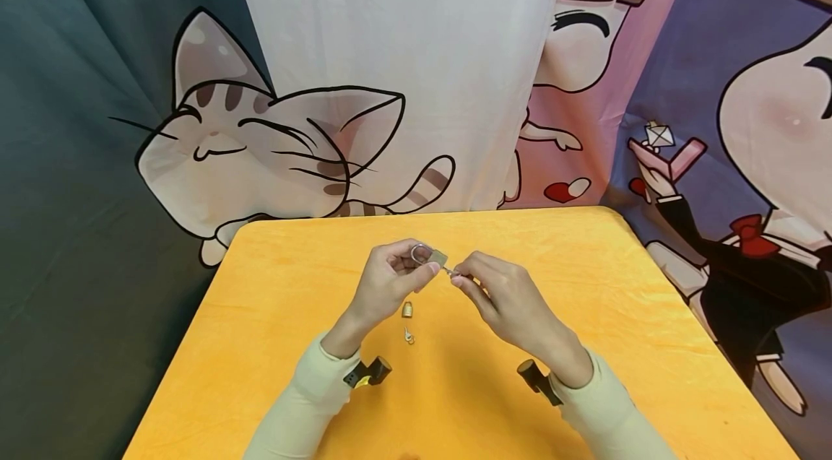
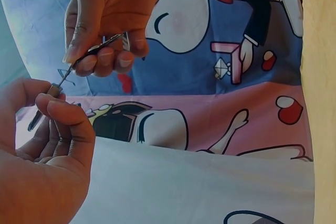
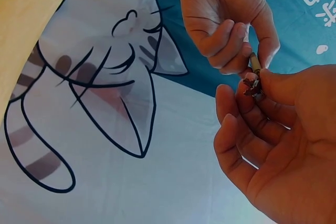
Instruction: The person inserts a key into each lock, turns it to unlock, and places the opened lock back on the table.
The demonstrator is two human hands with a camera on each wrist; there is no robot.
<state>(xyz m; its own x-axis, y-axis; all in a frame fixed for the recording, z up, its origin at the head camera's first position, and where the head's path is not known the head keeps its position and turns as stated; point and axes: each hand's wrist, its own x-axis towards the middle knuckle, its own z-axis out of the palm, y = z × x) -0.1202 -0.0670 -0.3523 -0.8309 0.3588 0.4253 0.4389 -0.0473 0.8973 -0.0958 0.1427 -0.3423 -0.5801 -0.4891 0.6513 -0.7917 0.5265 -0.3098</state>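
Observation:
My left hand (image 1: 388, 276) pinches a brass padlock (image 1: 438, 258) by its body, its silver shackle standing up to the left. From the other side my right hand (image 1: 503, 294) pinches a key (image 1: 450, 271) between thumb and forefinger, the blade meeting the underside of the lock. How deep the blade sits I cannot tell. In the left wrist view the key's shaft (image 2: 64, 77) spans the gap between both hands, and more keys (image 2: 107, 43) hang beneath the right fingers. The right wrist view shows the padlock (image 3: 255, 62) edge-on, partly hidden by fingers.
Below the hands, on the yellow-covered table (image 1: 292, 301), lies a small brass padlock (image 1: 407, 310). Nearer to me is a little bunch of small keys (image 1: 409, 336). Behind the table hangs a cartoon-printed curtain (image 1: 403, 27).

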